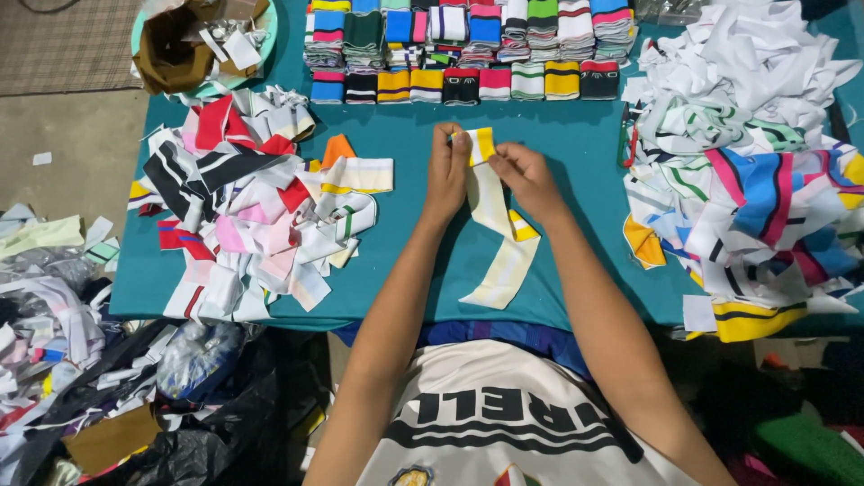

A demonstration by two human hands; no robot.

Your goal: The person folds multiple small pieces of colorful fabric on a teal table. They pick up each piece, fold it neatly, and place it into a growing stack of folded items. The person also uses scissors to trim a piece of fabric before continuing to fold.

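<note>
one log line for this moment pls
left hand + right hand | pinch white-yellow strip top | teal table | loose piles both sides

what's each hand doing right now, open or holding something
Left hand: closed, pinching the top end of the long white knitted fabric strip with yellow stripes.
Right hand: closed, its grip on the same strip just beside the left.

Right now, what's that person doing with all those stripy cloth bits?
A person holds one white-and-yellow cloth strip by its top end with both the left hand and the right hand, over a teal table. Loose strips lie heaped on the left and right. Neat folded stacks line the far edge.
</note>
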